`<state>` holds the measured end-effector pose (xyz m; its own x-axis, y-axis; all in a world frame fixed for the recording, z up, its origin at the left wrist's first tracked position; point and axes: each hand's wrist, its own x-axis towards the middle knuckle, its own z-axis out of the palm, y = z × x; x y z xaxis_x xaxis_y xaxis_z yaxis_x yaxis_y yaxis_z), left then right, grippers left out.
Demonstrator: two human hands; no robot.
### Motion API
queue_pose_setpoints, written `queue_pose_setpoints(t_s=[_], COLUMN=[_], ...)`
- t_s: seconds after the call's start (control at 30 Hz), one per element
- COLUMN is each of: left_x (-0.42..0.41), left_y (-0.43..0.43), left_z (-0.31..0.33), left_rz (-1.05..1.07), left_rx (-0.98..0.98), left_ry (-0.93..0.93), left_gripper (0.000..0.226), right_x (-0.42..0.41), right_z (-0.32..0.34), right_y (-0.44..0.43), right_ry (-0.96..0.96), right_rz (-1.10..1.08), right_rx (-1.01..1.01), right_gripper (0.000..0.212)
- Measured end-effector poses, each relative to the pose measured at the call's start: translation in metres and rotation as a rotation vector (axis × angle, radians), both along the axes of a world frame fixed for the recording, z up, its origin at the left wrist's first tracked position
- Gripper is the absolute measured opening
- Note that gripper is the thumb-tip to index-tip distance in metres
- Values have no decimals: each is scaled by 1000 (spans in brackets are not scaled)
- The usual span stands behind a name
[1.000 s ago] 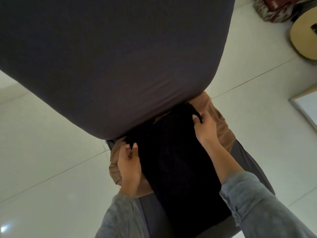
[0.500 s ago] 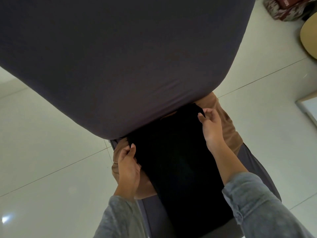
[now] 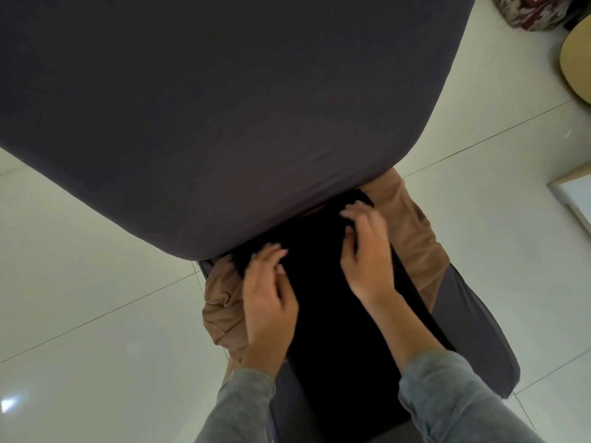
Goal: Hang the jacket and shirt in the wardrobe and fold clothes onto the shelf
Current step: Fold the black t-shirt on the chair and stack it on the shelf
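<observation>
A black garment (image 3: 323, 330) lies flat over a tan garment (image 3: 412, 231), both draped on the corner of a bed covered with a dark grey sheet (image 3: 208, 107). My left hand (image 3: 268, 295) rests on the black garment near its upper left edge, fingers bent and apart. Close to the upper right corner, my right hand (image 3: 367, 251) presses on the same cloth with its fingers curled. Neither hand visibly pinches the fabric. The tan garment shows on both sides of the black one, bunched at the left (image 3: 224, 308).
Pale glossy floor tiles (image 3: 96, 298) surround the bed corner. A round tan object (image 3: 575, 62) and a patterned bundle (image 3: 531, 11) sit at the top right. A framed white panel (image 3: 572, 199) lies at the right edge.
Both hands let go of the black garment's upper corners and slid inward onto its surface, ending closer together.
</observation>
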<state>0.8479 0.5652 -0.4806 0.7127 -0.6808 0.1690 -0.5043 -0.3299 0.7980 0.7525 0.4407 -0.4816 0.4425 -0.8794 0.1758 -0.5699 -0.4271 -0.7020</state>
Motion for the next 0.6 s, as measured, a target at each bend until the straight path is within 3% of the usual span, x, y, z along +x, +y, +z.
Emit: queue_pose_setpoints(t_s=[0.07, 0.17, 0.33, 0.43, 0.6], left_x=[-6, 2, 19, 16, 11], left_y=[-1, 2, 15, 16, 20], left_z=[-17, -36, -46, -43, -37], left_rz=[-305, -419, -368, -305, -243], left_rx=[180, 461, 614, 665, 718], left_ry=[-145, -328, -385, -385, -346], left_gripper=[39, 51, 61, 66, 73], right_x=[-1, -7, -12, -26, -67], right_z=[-14, -28, -36, -35, -37], right_y=[12, 16, 20, 31, 71], right_ry=[135, 371, 582, 599, 546], right_rz=[218, 218, 23, -156, -253], right_rx=[2, 50, 56, 129, 177], right_gripper=[41, 53, 63, 64, 59])
